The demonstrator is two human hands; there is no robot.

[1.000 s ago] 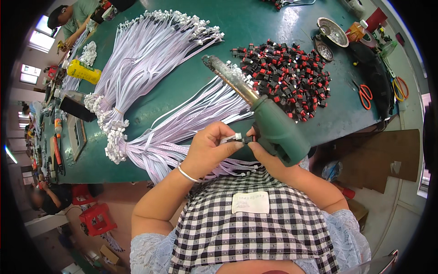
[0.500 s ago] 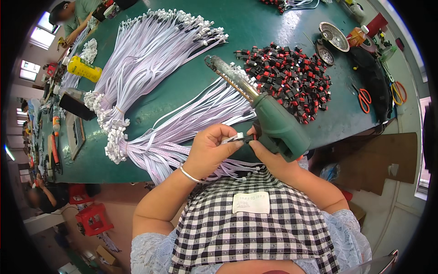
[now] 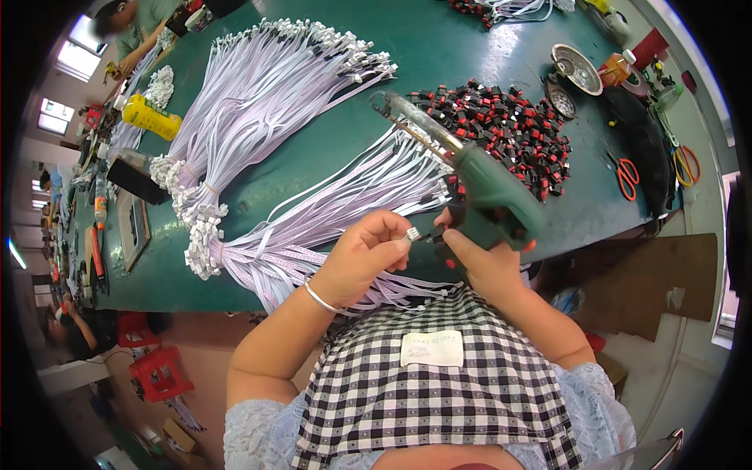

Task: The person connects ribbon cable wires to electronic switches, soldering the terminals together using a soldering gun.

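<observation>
Green table (image 3: 439, 47); right hand (image 3: 489, 262) hides connector.

Bright, even light. Glare sheens the green table (image 3: 439, 47). Fisheye bends the edges; the dark rim perhaps hides detail.

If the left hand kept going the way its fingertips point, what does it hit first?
Probably the right hand, which holds the green glue gun; the left hand pinches a small white connector towards it. Depth is unclear.
</observation>
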